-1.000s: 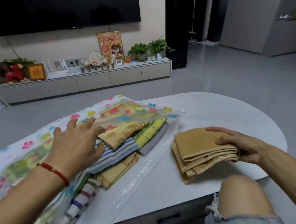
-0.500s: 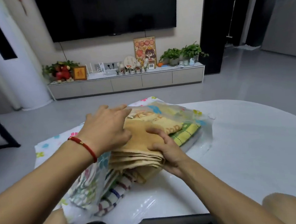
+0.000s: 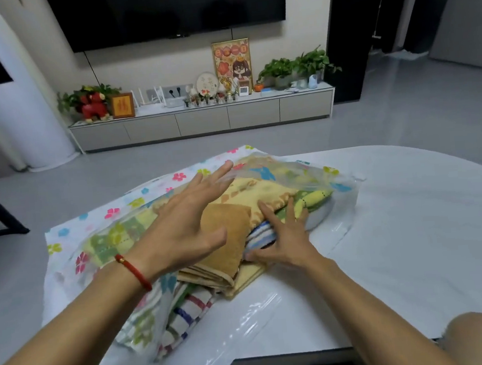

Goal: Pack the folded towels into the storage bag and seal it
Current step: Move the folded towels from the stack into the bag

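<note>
Fingers (image 3: 269, 212) of the right hand (image 3: 283, 237) lie straight and spread against the near-right side of the towel stack, pressing it toward the bag. A second ago this hand gripped a folded tan towel (image 3: 224, 237) well to the right on the desk (image 3: 416, 239). That towel now sits on top of the stack, its near end still poking out of the mouth, so the last loose piece appears to have joined the pile and what is left is to push it fully in and seal.

Just left, the left hand (image 3: 185, 226), a red cord at its wrist, hovers flat over the stack with fingers wide, holding nothing; half a second ago it lay on the pile.

The flower-printed storage bag (image 3: 113, 215) lies across the left half of the white desk, its clear upper sheet lifted and its mouth open toward the near right.

Count: one bag; at least six folded towels showing, tan, yellow patterned, blue-striped, green-and-yellow, grey, and a multicolour checked one nearest the camera. Any others are hidden. None lies loose on the desk.

Beyond, a low cabinet (image 3: 202, 118) stands under a dark wall screen (image 3: 170, 9).
</note>
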{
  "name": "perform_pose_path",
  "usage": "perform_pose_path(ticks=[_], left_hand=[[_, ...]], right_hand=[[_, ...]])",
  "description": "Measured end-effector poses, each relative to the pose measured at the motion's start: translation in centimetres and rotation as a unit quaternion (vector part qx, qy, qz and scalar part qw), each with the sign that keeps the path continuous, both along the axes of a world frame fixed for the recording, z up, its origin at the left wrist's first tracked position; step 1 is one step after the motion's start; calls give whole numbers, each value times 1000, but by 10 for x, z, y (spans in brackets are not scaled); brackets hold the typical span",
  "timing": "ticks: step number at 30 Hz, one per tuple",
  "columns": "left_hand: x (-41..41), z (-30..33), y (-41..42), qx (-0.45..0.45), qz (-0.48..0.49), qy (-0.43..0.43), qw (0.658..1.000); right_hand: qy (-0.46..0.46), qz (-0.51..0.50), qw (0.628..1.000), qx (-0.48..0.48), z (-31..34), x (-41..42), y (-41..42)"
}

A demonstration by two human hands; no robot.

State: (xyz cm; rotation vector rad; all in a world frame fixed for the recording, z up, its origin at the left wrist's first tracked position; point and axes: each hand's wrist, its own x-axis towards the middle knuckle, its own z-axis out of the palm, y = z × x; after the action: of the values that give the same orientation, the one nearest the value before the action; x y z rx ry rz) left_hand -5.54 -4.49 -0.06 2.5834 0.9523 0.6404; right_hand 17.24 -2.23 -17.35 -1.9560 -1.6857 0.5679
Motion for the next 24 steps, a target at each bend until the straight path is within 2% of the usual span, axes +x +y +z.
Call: perform_pose_path(ticks=[3, 7, 11, 14, 17, 21, 24], left_hand=[[-1, -11, 6, -18, -28, -46, 998], [-4, -23, 12, -21, -35, -53, 998], [-10, -21, 19, -43, -34, -75, 996], [-10, -17, 18, -65, -48, -90, 993], [-6, -17, 14, -61, -82, -81, 991], [-10, -17, 16, -64, -88, -70, 992], [-23, -15, 21, -66, -72, -60, 993]], right_hand=[[-4, -25, 1000, 5, -7, -16, 23], [-29, -30, 999, 27, -5, -26, 35], [30, -20, 995, 93, -11, -12, 7], [-44, 11, 997, 66, -19, -26, -4], [-95, -13, 994, 50, -11, -56, 20], [-88, -11, 995, 41, 3, -73, 34], [-44, -46, 996, 68, 0, -76, -4]])
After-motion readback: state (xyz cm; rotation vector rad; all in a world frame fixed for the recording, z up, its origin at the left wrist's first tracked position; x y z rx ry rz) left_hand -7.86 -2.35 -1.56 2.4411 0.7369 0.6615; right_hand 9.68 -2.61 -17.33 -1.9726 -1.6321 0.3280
